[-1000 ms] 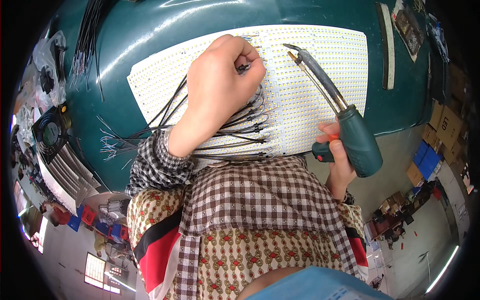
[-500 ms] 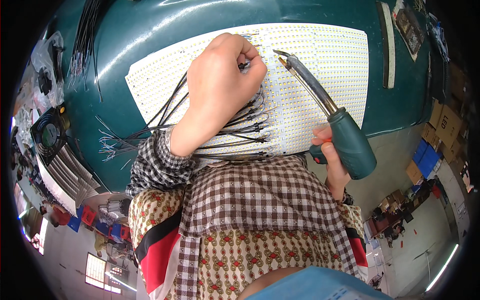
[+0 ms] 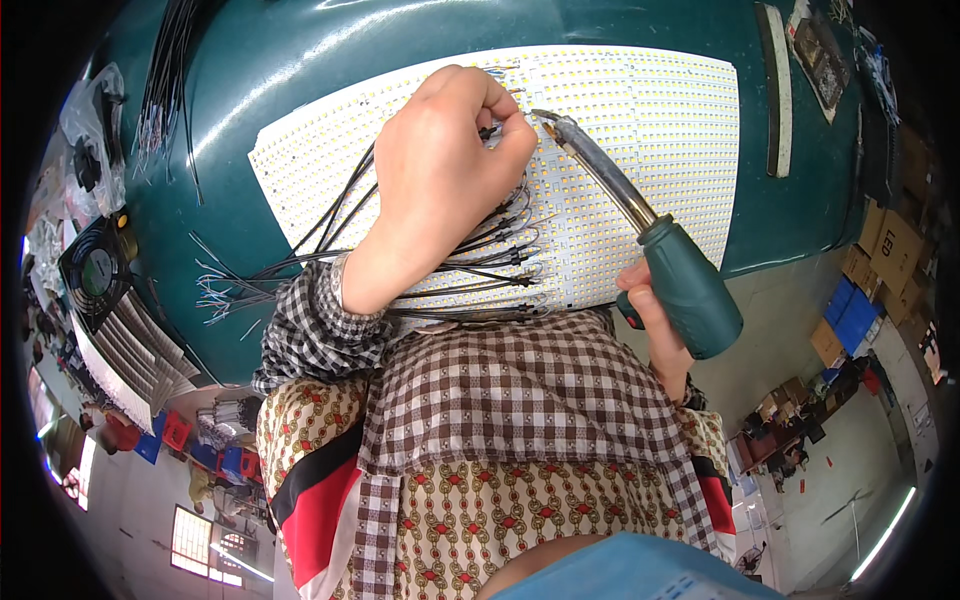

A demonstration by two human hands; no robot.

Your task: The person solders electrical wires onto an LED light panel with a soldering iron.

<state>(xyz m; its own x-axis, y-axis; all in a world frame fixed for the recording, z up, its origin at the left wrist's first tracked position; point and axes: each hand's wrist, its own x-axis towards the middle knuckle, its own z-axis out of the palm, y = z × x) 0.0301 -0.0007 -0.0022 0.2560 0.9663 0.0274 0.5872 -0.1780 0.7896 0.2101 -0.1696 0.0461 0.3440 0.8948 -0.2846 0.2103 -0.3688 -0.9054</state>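
Note:
A white LED panel [image 3: 640,150] dotted with yellow chips lies on the green table. Over its left half, my left hand [image 3: 445,150] is closed in a pinch on a black cable [image 3: 487,132], most of which the hand hides. Several black cables with thin wire ends [image 3: 500,258] run across the panel below that hand. My right hand [image 3: 658,320] grips the green handle of a soldering gun [image 3: 690,290]. The gun's tip points up and left, close to my left fingertips; whether it touches the panel I cannot tell.
A bundle of black cables [image 3: 172,80] lies at the far left of the table. Left of the panel are a black fan [image 3: 95,268] and a stack of white strips [image 3: 140,350]. A long bar [image 3: 774,90] and a small tray [image 3: 818,65] lie at the far right.
The soldering gun has moved slightly left, its tip now nearer my left fingertips. My left hand has barely moved and keeps its pinch.

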